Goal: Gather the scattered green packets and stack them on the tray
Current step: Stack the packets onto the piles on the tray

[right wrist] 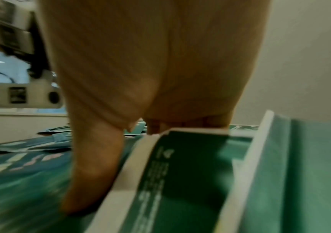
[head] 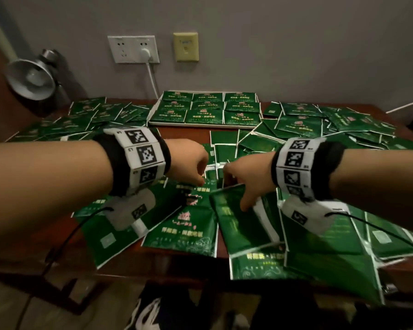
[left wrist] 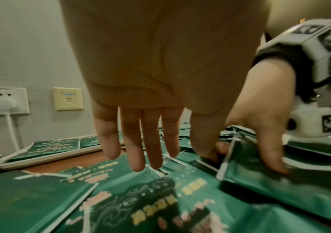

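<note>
packets (head: 180, 231) around tray (head: 153, 114), tray rearward

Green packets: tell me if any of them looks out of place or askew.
Most do. Loose packets lie skewed and overlapping across the table, unlike the neat grid on the tray. One packet is tilted up at its edge, gripped by the right hand.

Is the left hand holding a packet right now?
No. The left wrist view shows the left hand with straight fingers above the packets, holding nothing.
</note>
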### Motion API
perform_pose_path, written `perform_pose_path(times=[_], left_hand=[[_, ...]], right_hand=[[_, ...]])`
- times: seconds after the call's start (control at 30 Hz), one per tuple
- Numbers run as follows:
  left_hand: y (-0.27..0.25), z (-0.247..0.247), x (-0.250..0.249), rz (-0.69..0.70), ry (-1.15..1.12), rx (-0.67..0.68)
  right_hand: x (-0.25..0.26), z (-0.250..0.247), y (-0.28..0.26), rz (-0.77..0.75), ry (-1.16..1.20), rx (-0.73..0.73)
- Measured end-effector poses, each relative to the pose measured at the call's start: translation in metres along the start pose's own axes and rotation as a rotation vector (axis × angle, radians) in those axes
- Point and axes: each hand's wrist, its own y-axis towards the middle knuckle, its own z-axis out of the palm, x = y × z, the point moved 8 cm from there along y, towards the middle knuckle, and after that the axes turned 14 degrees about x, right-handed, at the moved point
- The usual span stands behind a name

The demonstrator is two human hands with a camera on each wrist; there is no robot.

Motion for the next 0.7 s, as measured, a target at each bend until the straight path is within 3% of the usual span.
perform_pose_path(times=[0.13,0.23,0.3,0.4,0.53,0.6,0.7], left_hand=[[-0.012,0.008,0.002,-0.058,-0.100,-0.026],[-0.014,0.010,0.009,-0.058,-0.365,-0.106],[-0.015,0.008,0.013,-0.023,-0.586,-0.189],[-0.019,-0.001,0.025,-0.069,-0.728,-0.330],[-0.023,-0.014,0.028,-0.179,-0.510,-0.372],[-0.022,-0.017,0.021,-0.153,-0.462,-0.393],[-0.010,0.001,-0.005,-0.047,-0.457,-0.211]], right_hand=[[-0.006,-0.027,-0.014,-0.006,0.016,-0.211],[-0.018,-0.052,-0.031,-0.020,0.311,-0.420],[-0.025,-0.056,-0.036,-0.052,0.525,-0.474],[-0.028,-0.048,-0.033,-0.036,0.515,-0.410],[-0.060,-0.014,-0.035,0.186,0.271,-0.206],[-0.077,0.013,-0.042,0.277,0.200,-0.063],[-0.086,0.041,-0.050,0.340,0.116,0.058]])
